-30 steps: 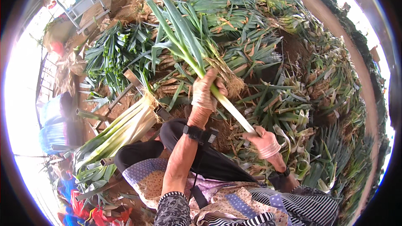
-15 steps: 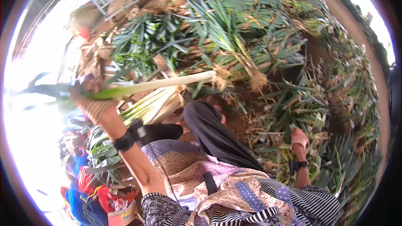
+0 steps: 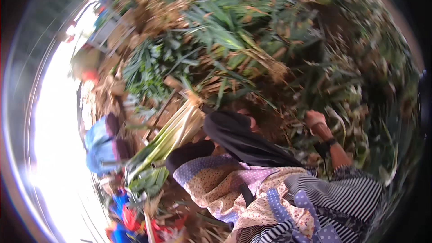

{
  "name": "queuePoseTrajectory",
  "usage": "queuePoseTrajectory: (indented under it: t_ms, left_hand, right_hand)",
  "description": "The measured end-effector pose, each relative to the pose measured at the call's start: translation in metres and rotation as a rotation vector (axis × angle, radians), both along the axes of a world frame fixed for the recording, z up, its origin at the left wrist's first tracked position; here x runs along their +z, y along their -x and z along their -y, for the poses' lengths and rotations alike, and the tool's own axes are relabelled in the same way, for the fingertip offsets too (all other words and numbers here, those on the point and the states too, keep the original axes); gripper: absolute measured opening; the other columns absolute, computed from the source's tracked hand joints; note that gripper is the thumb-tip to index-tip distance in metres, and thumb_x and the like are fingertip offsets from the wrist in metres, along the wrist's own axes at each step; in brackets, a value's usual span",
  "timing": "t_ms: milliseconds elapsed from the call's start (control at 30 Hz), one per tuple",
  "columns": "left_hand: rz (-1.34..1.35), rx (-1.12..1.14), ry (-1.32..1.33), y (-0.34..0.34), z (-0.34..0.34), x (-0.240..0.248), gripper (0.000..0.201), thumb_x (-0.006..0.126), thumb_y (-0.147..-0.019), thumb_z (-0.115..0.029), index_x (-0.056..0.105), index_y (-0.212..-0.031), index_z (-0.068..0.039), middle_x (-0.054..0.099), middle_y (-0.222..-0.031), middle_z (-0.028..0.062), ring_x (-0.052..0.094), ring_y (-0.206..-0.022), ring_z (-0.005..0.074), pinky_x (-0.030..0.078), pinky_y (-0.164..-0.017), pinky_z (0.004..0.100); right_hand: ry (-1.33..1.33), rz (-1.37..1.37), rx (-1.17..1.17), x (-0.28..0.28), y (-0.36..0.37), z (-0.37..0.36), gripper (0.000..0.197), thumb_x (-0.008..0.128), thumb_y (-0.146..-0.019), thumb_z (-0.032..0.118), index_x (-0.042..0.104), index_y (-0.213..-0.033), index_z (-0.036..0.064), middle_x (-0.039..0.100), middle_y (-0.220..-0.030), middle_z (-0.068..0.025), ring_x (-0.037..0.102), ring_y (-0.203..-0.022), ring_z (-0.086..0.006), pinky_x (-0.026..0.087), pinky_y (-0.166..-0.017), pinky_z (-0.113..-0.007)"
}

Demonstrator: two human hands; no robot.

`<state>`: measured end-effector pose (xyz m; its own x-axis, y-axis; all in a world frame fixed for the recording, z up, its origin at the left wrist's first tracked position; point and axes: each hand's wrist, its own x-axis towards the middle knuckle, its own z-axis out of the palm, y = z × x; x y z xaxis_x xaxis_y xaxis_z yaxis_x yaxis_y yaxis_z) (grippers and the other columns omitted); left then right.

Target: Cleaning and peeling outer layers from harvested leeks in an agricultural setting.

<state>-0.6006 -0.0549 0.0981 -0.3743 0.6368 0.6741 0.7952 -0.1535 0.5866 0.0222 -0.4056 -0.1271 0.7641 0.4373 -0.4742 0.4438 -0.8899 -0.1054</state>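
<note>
My right hand is at the right, low over loose leek leaves and trimmings. Its fingers look curled closed; blur hides whatever is in them. My left hand is out of the picture. At the lower left edge a single leek shows its pale stem and roots, and what holds it, if anything, is not visible. A bundle of trimmed leeks lies left of my knees, roots pointing away from me. Farther ahead, a leek with brown roots rests on the heap.
Green leek tops are piled ahead on the left. A metal-framed stool stands at the far left. A blurred light-blue and dark purple shape sits left of the bundle. Red and blue bags lie at lower left.
My left hand, which held a long leek across the front, has dropped out of view. The view has turned and blurred. My right hand sits higher in the picture.
</note>
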Motion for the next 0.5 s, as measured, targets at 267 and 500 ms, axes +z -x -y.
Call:
queuePoseTrajectory:
  t_ms: [267, 500]
  left_hand:
    - [0.061, -0.015, 0.494, -0.043, -0.009, -0.079, 0.045, 0.040, -0.095, -0.037, 0.051, -0.118, 0.000, 0.051, -0.084, 0.0019, 0.047, -0.068, 0.0113, 0.045, -0.069, 0.0263]
    - [0.031, -0.089, 0.690, -0.059, -0.027, -0.093, 0.044, 0.040, -0.095, -0.036, 0.051, -0.117, 0.000, 0.051, -0.083, 0.0021, 0.046, -0.066, 0.0107, 0.045, -0.068, 0.0251]
  right_hand:
    - [0.068, -0.057, -0.022, 0.000, -0.004, 0.001, 0.026, 0.062, -0.078, 0.027, 0.067, -0.088, 0.0036, 0.066, -0.090, -0.0172, 0.064, -0.086, -0.0353, 0.052, -0.070, -0.042]
    - [-0.037, -0.038, -0.008, 0.003, -0.004, -0.025, 0.018, 0.059, -0.078, 0.017, 0.068, -0.085, 0.0039, 0.066, -0.085, -0.0167, 0.065, -0.081, -0.0349, 0.052, -0.062, -0.043]
